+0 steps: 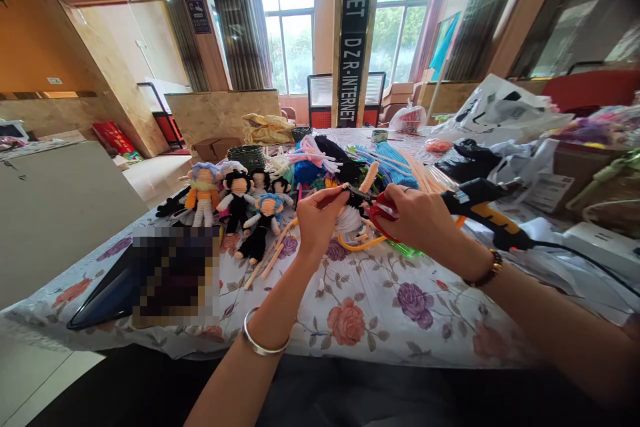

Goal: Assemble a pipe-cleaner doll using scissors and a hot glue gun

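My right hand point(425, 213) is closed around red-handled scissors point(384, 212), whose dark blades point left toward my other hand. My left hand point(320, 217) pinches something small at its fingertips, right by the blade tips; I cannot make out what it is. Just behind the blades a peach fuzzy stick point(369, 177) slants upward. Beneath the hands, a loop of orange cord point(361, 245) and white fuzzy material point(350, 221) lie on the cloth. Several small fuzzy dolls stand or lean to the left, among them one with blue hair and black clothes point(260, 230).
A black and yellow glue gun point(493, 215) with a cable lies at the right, near my right wrist. Bundles of coloured pipe cleaners point(395, 163) are heaped behind. A blurred-out dark object point(175, 273) lies at the left on the floral tablecloth point(345, 323). Plastic bags point(500, 110) crowd the back right.
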A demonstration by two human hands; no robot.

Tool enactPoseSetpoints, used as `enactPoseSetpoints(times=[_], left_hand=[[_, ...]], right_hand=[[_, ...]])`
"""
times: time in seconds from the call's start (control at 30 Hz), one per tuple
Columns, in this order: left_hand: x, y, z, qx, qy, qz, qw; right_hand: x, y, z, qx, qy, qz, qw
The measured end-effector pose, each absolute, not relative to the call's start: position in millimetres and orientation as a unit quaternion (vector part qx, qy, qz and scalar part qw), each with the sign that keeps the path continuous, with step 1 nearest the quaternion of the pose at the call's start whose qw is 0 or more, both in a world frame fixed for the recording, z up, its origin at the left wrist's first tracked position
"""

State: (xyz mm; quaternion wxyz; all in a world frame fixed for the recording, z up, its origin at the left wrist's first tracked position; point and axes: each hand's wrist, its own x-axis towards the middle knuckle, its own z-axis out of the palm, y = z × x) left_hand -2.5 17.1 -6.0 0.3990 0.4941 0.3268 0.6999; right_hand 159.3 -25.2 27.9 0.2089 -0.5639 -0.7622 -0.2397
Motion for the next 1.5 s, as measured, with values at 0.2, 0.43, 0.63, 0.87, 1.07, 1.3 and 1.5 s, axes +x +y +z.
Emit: enactPoseSetpoints(times=[0.2, 0.43, 0.63, 0.87, 1.07, 1.3, 1.5], left_hand=[[-3, 17, -4, 0.477, 0.323, 0.713, 0.399], [-2, 17, -4, 0.480, 0.319, 0.713, 0.400], [-2, 16, -5, 0.492, 0.327, 0.706, 0.390], [-1, 16, -3, 0.481, 0.336, 0.702, 0.404], [-4, 10, 5, 0.470, 0.386, 0.674, 0.419], [-19, 13, 11, 0.469, 0.524, 0.594, 0.390], [-27, 18, 2, 0.524, 0.589, 0.558, 0.259]], right_hand=[[157, -24, 24, -0.572, -0.757, -0.237, 0.210], [155, -22, 21, -0.582, -0.750, -0.232, 0.214], [155, -23, 22, -0.585, -0.750, -0.229, 0.204], [154, -23, 23, -0.597, -0.746, -0.209, 0.208], [158, -19, 24, -0.594, -0.728, -0.112, 0.324], [166, -13, 28, -0.532, -0.722, 0.142, 0.420], [169, 0, 15, -0.469, -0.719, 0.321, 0.401]])
